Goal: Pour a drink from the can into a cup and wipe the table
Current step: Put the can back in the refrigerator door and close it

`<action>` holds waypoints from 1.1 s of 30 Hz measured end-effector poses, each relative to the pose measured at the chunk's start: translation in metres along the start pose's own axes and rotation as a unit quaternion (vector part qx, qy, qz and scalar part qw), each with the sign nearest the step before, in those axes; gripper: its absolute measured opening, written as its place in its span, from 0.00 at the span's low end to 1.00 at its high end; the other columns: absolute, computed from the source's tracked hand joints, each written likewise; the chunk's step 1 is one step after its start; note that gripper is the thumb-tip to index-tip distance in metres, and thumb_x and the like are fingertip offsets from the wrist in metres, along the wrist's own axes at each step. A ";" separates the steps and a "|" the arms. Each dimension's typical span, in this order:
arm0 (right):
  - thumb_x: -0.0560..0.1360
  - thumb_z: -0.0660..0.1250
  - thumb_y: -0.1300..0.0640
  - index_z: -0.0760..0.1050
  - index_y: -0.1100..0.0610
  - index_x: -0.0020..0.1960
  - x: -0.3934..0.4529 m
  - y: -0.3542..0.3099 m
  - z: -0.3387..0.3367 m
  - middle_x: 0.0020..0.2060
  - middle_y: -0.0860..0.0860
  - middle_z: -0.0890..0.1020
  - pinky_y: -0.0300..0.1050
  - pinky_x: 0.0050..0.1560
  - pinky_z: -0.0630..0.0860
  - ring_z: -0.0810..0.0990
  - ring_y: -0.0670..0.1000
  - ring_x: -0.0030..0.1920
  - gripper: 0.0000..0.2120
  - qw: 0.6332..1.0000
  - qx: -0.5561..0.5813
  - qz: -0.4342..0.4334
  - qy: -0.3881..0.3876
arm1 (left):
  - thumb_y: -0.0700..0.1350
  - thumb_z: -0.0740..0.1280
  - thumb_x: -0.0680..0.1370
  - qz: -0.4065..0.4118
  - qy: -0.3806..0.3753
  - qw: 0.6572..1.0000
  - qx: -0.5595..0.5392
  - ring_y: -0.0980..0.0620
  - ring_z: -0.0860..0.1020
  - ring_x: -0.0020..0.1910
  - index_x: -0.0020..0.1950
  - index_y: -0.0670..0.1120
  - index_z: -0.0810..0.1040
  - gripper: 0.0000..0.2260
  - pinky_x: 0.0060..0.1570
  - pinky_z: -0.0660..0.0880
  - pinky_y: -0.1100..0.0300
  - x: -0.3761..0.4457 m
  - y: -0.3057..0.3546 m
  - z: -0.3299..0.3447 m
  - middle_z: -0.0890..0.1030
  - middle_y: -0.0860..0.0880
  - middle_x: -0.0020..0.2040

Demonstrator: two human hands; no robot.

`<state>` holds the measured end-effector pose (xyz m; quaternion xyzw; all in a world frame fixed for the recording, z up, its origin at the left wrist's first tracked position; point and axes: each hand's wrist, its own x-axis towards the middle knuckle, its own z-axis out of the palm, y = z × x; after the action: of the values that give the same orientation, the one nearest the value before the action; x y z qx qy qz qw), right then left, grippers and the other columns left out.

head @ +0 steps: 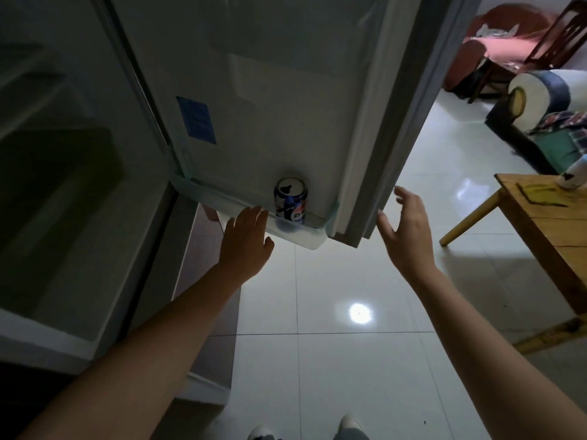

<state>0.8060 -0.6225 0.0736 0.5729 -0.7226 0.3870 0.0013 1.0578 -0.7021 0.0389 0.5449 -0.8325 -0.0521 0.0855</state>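
One blue soda can (291, 203) stands upright in the fridge door shelf (305, 238), behind its clear front rail. The left hand (247, 241) and right hand (407, 233) are both spread and hold nothing. One wooden table (546, 227) stands at the right.

The can (290, 203) stands upright in the shelf (305, 237) of the open door (270, 106). The left hand (246, 241) is just left of the can, the right hand (408, 231) beyond the door's edge. The table (546, 227) stands far right, a cup (573, 177) on it.
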 end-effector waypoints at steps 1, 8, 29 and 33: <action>0.76 0.64 0.57 0.61 0.63 0.70 0.007 0.004 -0.004 0.65 0.61 0.70 0.53 0.65 0.70 0.70 0.58 0.65 0.25 1.000 0.010 0.009 0.006 | 0.47 0.58 0.80 -0.006 0.000 1.000 0.008 0.47 0.54 0.75 0.75 0.44 0.55 0.25 0.73 0.53 0.50 0.000 0.002 0.000 0.57 0.45 0.76; 0.78 0.61 0.59 0.46 0.58 0.75 0.052 0.036 -0.020 0.75 0.54 0.55 0.54 0.71 0.61 0.58 0.55 0.74 0.33 0.993 0.086 0.037 -0.066 | 0.48 0.57 0.80 -0.081 0.003 0.995 0.054 0.45 0.51 0.76 0.76 0.42 0.51 0.27 0.74 0.50 0.48 -0.004 0.030 0.007 0.53 0.43 0.77; 0.80 0.57 0.59 0.58 0.53 0.73 0.077 0.047 -0.040 0.62 0.57 0.76 0.49 0.61 0.72 0.75 0.55 0.61 0.23 0.950 0.243 -0.097 -0.171 | 0.46 0.59 0.79 -0.199 -0.019 0.976 -0.082 0.48 0.45 0.77 0.76 0.52 0.45 0.31 0.74 0.53 0.48 -0.051 0.110 0.023 0.45 0.50 0.78; 0.79 0.58 0.60 0.62 0.55 0.71 0.064 0.045 -0.040 0.60 0.57 0.78 0.44 0.59 0.71 0.77 0.55 0.60 0.21 0.949 0.228 -0.140 -0.169 | 0.45 0.60 0.78 -0.234 -0.012 0.968 -0.085 0.47 0.49 0.76 0.77 0.51 0.45 0.32 0.73 0.56 0.48 -0.066 0.112 0.018 0.47 0.49 0.78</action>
<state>0.7291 -0.6510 0.1057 0.7099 -0.5174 0.4351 -0.1975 0.9796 -0.5968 0.0355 0.7148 -0.6750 -0.1481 0.1068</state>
